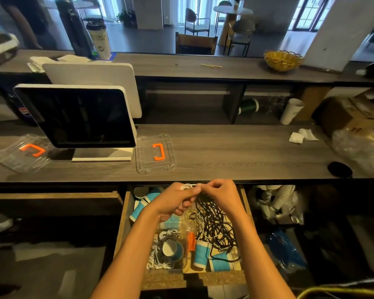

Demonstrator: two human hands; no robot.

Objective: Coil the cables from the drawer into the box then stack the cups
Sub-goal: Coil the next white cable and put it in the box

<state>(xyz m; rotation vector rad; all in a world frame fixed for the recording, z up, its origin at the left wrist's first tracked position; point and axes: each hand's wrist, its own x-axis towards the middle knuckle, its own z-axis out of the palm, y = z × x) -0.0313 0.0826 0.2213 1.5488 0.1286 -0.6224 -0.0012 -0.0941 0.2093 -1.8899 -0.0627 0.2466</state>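
Both hands meet above the open drawer [125,216]: the left hand [177,201] and right hand [221,194] pinch a white cable [187,186], black cables [214,225] hanging below. Cups [171,249] lie in the drawer.

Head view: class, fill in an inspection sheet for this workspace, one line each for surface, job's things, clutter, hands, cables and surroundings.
Surface: grey wood-grain counter, with an open drawer below its front edge.
Job's things: blue-and-white paper cups lie loose in the drawer; a clear box inside it holds coiled white cable and a cup.
Clutter: two clear lids with orange handles, crumpled tissues, a dark monitor.
Hands: left hand and right hand both pinch cable above the drawer.
Cables: tangled black cable hangs from the hands into the drawer; a white end shows at the fingertips.
Surroundings: raised shelf with a yellow basket; café chairs beyond.
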